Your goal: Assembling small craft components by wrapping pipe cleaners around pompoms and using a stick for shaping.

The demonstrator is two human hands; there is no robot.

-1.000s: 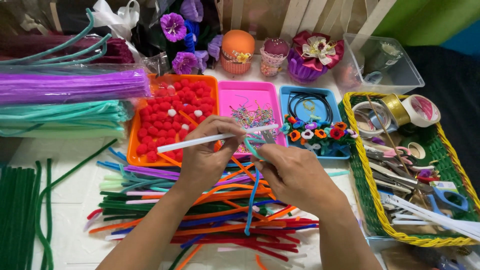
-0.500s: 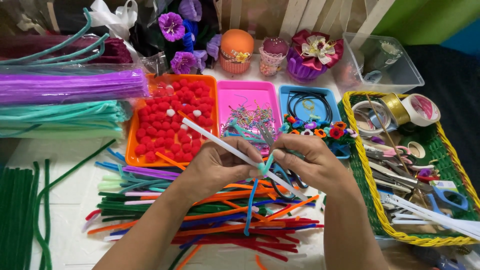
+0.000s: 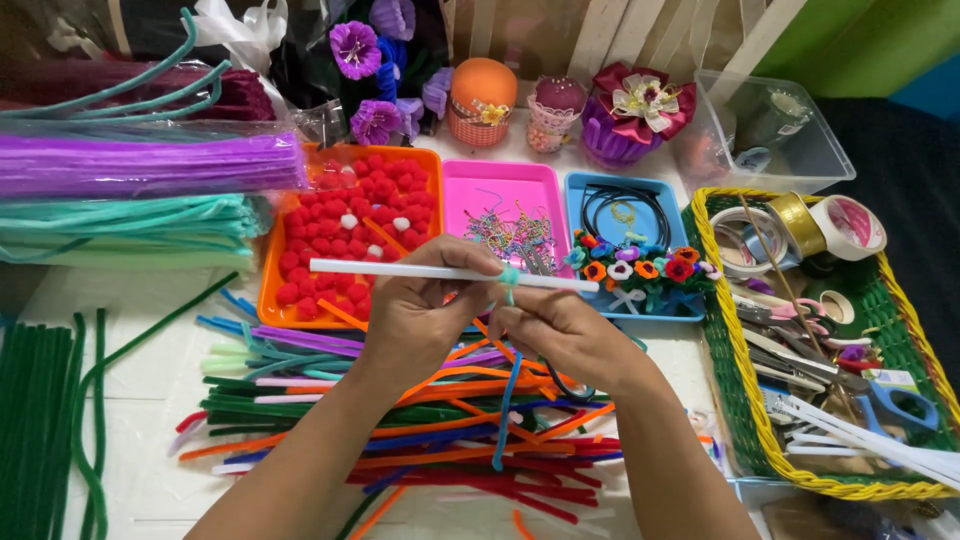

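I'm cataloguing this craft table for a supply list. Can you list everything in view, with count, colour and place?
white stick: one, white, level across both hands
pipe cleaner: one, light blue, looped on the stick, tail hanging down
loose pipe cleaners: many, mixed colours, on the table under the hands
bundled pipe cleaners: several packs, purple, teal, maroon, far left
green pipe cleaners: many, dark green, left edge
orange tray: one, holds red and white pompoms
pink tray: one, holds small wire pieces
blue tray: one, holds black cords and small flowers
green basket: one, yellow rim, holds tape rolls and scissors
clear box: one, far right
left hand: grips the stick
right hand: pinches the pipe cleaner
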